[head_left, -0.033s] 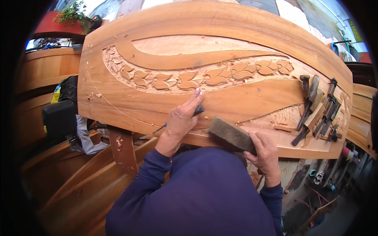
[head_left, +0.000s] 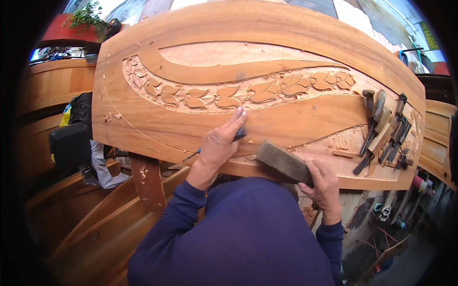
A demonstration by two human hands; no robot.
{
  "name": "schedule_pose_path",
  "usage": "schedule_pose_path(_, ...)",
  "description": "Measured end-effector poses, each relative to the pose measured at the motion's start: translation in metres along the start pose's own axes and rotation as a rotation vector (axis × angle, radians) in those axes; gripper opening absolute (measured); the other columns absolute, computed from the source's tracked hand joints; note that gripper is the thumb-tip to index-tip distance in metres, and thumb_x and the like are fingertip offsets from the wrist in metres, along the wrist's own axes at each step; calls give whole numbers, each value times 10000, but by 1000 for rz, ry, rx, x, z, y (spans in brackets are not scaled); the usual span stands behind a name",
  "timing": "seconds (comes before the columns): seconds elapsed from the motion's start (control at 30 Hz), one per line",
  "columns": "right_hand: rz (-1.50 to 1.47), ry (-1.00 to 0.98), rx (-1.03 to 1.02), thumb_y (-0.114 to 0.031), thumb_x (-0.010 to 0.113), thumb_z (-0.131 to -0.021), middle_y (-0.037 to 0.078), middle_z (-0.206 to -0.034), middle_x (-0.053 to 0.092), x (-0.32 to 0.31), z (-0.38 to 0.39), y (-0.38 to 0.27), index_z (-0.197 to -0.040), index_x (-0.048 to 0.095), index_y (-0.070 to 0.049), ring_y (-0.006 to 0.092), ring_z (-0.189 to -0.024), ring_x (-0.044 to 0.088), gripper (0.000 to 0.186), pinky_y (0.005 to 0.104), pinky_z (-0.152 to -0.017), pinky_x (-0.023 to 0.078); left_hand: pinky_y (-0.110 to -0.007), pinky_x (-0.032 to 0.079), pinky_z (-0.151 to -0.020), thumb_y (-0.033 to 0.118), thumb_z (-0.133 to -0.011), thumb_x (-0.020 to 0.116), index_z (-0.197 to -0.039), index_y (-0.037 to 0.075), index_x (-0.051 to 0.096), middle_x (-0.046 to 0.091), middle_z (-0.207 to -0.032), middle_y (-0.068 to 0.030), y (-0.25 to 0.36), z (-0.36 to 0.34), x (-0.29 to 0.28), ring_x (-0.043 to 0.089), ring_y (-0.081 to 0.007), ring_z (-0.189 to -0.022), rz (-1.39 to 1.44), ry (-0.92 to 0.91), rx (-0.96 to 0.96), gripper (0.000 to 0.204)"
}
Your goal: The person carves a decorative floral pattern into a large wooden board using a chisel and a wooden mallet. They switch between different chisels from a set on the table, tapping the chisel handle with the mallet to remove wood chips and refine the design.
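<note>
A large carved wooden panel (head_left: 191, 126) lies before me, with a curved band of tulip-like flower carving (head_left: 229, 97) across it. My left hand (head_left: 219, 143) rests on the panel just below that band, its index finger stretched toward the carving. The other fingers curl over a slim carving tool (head_left: 240, 134); a dark end shows right of the hand, a thin bluish end left, and the middle is hidden. At the near edge my right hand (head_left: 323, 185) grips one end of a worn, grey-brown rectangular block (head_left: 285, 163), tilted above the panel.
Several chisels and gouges (head_left: 381, 133) lie on the panel's right end. A small wood strip (head_left: 344, 154) and loose shavings (head_left: 107, 117) are scattered about. A black padded object (head_left: 71, 143) stands left; a brown support (head_left: 147, 181) is under the panel's near-left side.
My right hand and the block have shifted slightly to the right. The left hand keeps nearly the same place on the panel.
</note>
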State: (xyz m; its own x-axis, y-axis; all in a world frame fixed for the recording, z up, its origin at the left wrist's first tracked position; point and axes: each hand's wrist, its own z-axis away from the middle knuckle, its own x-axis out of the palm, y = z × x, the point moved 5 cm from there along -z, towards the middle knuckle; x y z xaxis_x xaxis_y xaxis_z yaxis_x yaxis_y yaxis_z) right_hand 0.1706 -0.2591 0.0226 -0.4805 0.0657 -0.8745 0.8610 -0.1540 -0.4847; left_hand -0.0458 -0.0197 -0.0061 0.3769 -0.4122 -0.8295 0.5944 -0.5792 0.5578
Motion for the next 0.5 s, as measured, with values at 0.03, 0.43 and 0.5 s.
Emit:
schedule_pose_path(0.03,20,3,53,-396,810,-821,149,-1232,661,0,8,5,-1410,621,-83,371,-1094,655,693,481,-936,547,-387,621,-866,104,-917,737,-1417,169,657,619,-1474,-57,-4,3,-4,724,-290,-1119,4,-44,-11,511)
schedule_pose_path(0.43,534,464,547,-460,804,-893,183,-1330,661,16,41,20,-1529,525,-99,407,-1175,636,783,497,-989,498,-410,628,-824,-11,-773,698,-1541,179,533,459,-1633,-19,-30,16,-8,741,-295,-1041,7,-264,124,808)
schedule_pose_path(0.5,581,490,528,-506,783,-903,185,-1275,682,17,34,20,-1524,534,-113,411,-1125,654,776,495,-952,510,-415,628,-824,-11,-769,696,-1550,157,517,448,-1639,-37,-32,16,-9,740,-301,-1045,6,-288,141,819)
